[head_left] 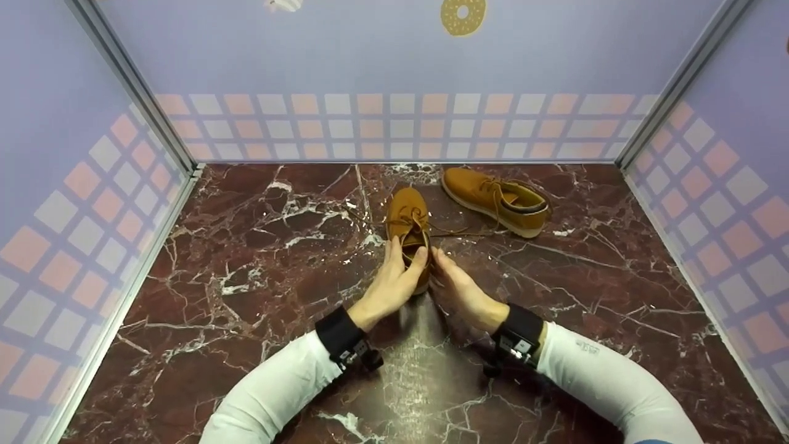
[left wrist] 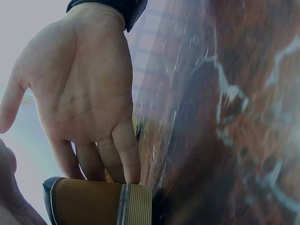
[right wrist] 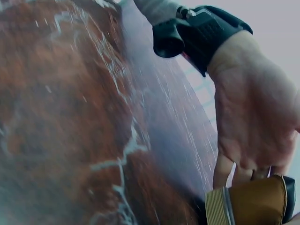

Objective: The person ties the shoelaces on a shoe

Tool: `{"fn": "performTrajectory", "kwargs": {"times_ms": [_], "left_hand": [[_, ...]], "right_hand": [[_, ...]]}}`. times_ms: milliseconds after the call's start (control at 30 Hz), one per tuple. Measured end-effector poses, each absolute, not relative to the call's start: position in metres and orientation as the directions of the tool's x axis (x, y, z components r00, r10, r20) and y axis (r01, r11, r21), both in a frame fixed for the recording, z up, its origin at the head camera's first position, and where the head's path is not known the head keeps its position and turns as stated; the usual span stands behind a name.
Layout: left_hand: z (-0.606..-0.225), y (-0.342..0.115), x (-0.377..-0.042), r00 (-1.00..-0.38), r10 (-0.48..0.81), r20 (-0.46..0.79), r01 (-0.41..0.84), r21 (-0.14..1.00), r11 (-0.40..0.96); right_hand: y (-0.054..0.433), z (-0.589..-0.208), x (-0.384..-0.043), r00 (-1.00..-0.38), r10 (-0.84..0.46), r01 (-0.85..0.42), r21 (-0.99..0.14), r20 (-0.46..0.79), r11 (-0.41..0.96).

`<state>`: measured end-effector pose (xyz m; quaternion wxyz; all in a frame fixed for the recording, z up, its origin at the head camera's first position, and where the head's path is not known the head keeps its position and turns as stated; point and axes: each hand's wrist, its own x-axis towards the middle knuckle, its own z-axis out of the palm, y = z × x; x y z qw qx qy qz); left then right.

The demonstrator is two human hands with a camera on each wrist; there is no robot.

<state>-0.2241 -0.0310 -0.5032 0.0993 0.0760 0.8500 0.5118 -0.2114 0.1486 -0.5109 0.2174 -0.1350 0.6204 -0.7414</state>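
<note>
A tan lace-up shoe (head_left: 407, 206) stands on the marbled surface, toe pointing to the far wall, laces spread to both sides. My left hand (head_left: 388, 280) holds its heel end, fingers along the left side and thumb across the opening. On the other side, my right hand (head_left: 462, 290) touches the shoe near the heel with nearly straight fingers. The left wrist view shows the right palm (left wrist: 89, 84) behind the tan heel (left wrist: 86, 201). In the right wrist view, the left palm (right wrist: 258, 112) is seen beyond the heel (right wrist: 258, 199), its fingertips hidden by the shoe.
A matching second shoe (head_left: 496, 200) lies angled at the back right, toe toward the upper left, near the far wall. Its laces trail toward the first shoe. Lilac panels (head_left: 246, 55) with pink and white squares enclose the surface at the back and both sides.
</note>
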Motion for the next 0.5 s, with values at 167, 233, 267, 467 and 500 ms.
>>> {"fn": "performTrajectory", "kwargs": {"times_ms": [167,233,267,467,500], "left_hand": [[-0.502,-0.029,-0.214,-0.961,0.258,-0.098,0.034,0.886,0.463],[-0.500,-0.029,-0.209,-0.958,0.268,-0.104,0.031,0.889,0.456],[-0.500,-0.029,-0.207,-0.955,0.275,-0.109,0.028,0.892,0.452],[-0.498,-0.030,-0.196,-0.945,0.305,-0.119,0.026,0.901,0.433],[-0.499,-0.029,-0.195,-0.944,0.309,-0.115,0.032,0.901,0.432]], "right_hand": [[0.147,-0.509,-0.198,-0.889,-0.453,0.151,-0.977,-0.066,-0.154],[0.147,-0.509,-0.193,-0.899,-0.433,0.141,-0.978,-0.061,-0.156],[0.147,-0.509,-0.191,-0.904,-0.424,0.135,-0.978,-0.055,-0.159],[0.144,-0.509,-0.178,-0.927,-0.373,0.127,-0.969,-0.041,-0.210],[0.144,-0.510,-0.176,-0.931,-0.363,0.136,-0.965,-0.046,-0.225]]}}
